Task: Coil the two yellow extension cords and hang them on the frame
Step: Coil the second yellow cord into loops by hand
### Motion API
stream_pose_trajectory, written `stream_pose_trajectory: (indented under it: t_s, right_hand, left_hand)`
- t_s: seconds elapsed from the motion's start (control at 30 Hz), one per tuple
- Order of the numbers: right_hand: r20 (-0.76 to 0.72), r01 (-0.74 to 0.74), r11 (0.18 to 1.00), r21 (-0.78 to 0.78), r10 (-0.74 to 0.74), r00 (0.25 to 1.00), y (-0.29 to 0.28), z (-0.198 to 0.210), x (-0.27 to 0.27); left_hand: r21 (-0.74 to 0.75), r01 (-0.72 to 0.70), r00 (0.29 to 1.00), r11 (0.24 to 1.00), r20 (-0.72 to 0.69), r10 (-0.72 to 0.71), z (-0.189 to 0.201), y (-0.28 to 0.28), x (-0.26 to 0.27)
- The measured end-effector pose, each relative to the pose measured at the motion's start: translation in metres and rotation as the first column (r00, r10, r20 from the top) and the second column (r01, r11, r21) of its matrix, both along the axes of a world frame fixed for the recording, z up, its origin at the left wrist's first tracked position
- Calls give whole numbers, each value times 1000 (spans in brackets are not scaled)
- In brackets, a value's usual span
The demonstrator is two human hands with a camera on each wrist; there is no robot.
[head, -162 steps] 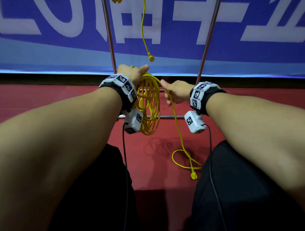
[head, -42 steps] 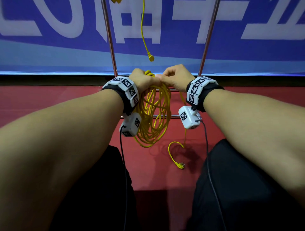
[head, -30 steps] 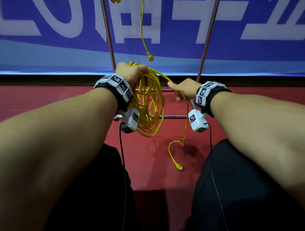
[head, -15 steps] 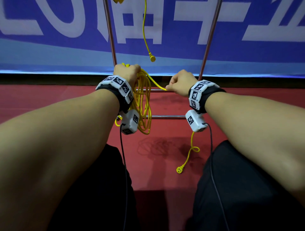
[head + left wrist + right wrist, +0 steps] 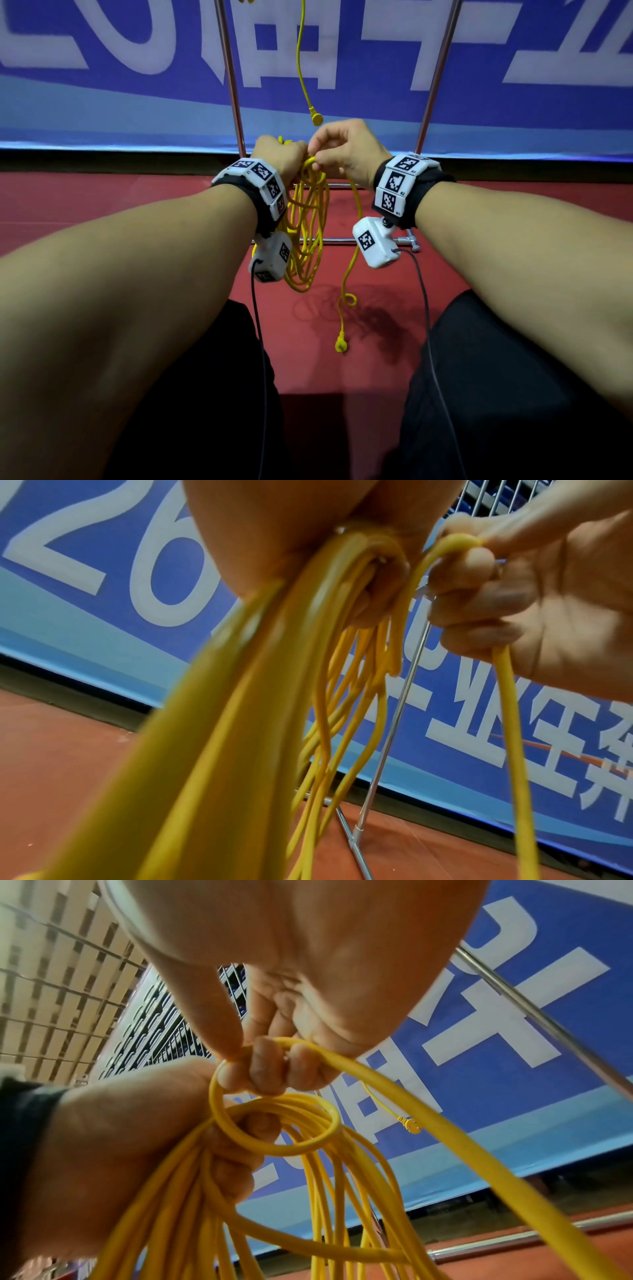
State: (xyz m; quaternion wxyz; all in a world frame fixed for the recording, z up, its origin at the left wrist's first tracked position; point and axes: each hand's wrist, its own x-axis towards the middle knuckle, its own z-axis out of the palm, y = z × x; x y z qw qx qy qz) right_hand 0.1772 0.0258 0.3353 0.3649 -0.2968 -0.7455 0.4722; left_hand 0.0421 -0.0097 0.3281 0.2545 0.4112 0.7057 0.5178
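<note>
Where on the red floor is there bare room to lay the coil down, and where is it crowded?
Bare red floor lies left of the left hand, and right of the frame foot beyond the right hand. Crowded: under the coil, where the loose tail and plug hang between the knees.

Red floor (image 5: pixel 102 212) below a blue banner (image 5: pixel 102 102) with large white characters, dimly lit.

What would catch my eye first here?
The yellow cord coil at centre, gripped by the left hand while the right hand pinches a loop beside it. Its plug dangles over the red floor; another cord hangs between the frame poles.
</note>
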Motion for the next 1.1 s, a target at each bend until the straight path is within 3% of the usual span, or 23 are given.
stream_pose_trajectory:
  t_s: [0.13,0.27,0.43,0.67,0.77,0.83,0.9,0.97,1.03,1.1]
  right_hand:
    - [-45,31,997,64,-28,999,2,-1,2]
    - [74,194,958,213,-214,974,7,-8,9]
    - [222,366,877,311,-442,869,15,-13,16]
    - [283,370,898,239,-429,858,15,-16,17]
    - [288,326,923,205,-375,881,15,-16,20]
    - [371,249,955,159,-291,882,18,-21,23]
    - [479,173,985,28,-165,862,21,-30,28]
    - [463,191,969,-160,-97,881,26,-38,34]
    - [408,257,952,-166,-171,897,32,-38,41]
    - [361,320,947,-34,-287,887,38,-33,45]
  left_hand:
    - [6,44,999,999,30,-44,-1,0,2]
    - [15,75,991,997,108,-77,3,-4,5]
    - [7,89,985,996,149,-90,1,0,12]
    - [-12,48,999,999,24,-48,1,4,8]
    - [-16,41,999,999,12,-41,0,5,6]
    - [-19,21,1000,1000,10,-21,2,5,5]
    - [-16,-15,999,1000,36,16,4,4,0]
    - [3,-50,995,999,83,49,5,5,-6]
    - [19,-57,992,998,115,55,5,3,-8]
    - [12,-35,991,999,128,33,3,2,-7]
